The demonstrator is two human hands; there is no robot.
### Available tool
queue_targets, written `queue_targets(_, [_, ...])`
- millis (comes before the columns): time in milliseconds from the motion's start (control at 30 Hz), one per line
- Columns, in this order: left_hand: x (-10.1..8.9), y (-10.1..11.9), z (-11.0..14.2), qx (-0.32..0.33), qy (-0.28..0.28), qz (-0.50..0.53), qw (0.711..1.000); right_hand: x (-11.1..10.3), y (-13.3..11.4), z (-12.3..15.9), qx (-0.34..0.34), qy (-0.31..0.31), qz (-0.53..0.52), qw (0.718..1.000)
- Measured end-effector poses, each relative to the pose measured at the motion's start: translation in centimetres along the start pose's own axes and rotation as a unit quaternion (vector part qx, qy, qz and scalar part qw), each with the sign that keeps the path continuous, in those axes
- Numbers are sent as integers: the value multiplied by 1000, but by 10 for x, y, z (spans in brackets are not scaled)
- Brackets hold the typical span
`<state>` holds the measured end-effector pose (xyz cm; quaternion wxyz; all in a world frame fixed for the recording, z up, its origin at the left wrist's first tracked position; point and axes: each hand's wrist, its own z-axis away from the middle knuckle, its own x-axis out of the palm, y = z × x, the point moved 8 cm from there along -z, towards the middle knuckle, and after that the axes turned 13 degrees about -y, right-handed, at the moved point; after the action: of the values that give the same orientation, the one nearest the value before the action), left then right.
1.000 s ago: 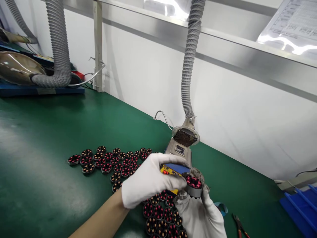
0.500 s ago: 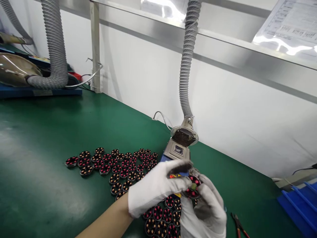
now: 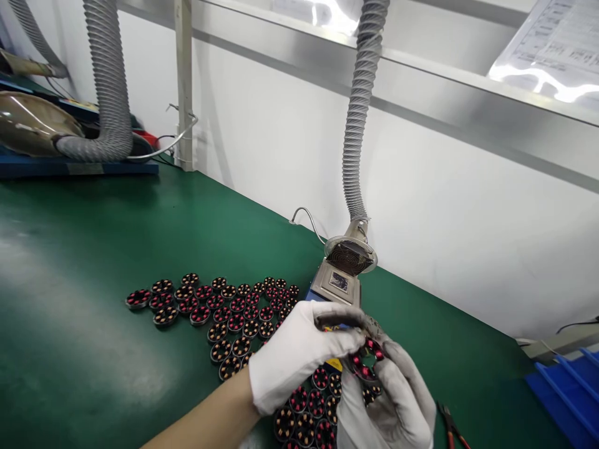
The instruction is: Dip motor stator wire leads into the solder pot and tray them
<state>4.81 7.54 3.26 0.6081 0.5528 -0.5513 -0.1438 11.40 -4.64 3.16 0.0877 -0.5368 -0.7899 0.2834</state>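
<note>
- Head view: I see left hand and right hand pinching one tilted ring, presumably for steadiness.
- Similar rings lie left, probably for reach.

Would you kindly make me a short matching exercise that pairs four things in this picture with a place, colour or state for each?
Things
1. Left hand
2. Pliers
3. Table
4. Blue tray

Descriptions
A. Plain green surface
B. At the picture's right edge
C. White-gloved, on a ring part with red coils
D. Red-handled

Pairs: 1-C, 2-D, 3-A, 4-B
</note>
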Motion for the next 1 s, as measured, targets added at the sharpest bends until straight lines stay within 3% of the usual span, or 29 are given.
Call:
queue_targets(200, [-13,14,9,106,91,20,990,3,-6,-1,-50,-27,14,998])
queue_targets(367, [-3,8,8,19,4,2,1000,5,-10,-1,-50,-49,-3,998])
queue_targets(433, [-3,1,7,12,2,18,1000,3,-9,0,-51,-48,-11,997])
queue_targets(567, [-6,-7,3,28,30,31,999,8,-5,0,-51,-79,-21,995])
queue_targets(767, [-23,18,11,130,118,17,984,11,-11,-3,-19,-41,-18,999])
queue_targets(833, [-35,28,26,137,144,-24,980,8,-6,-5,23,-31,-47,998])
queue_targets(900, [-48,34,49,114,149,-140,972,5,8,-11,82,-45,-80,992])
queue_targets(1000, [-65,29,94,82,149,-369,914,5,44,-26,182,-111,-149,965])
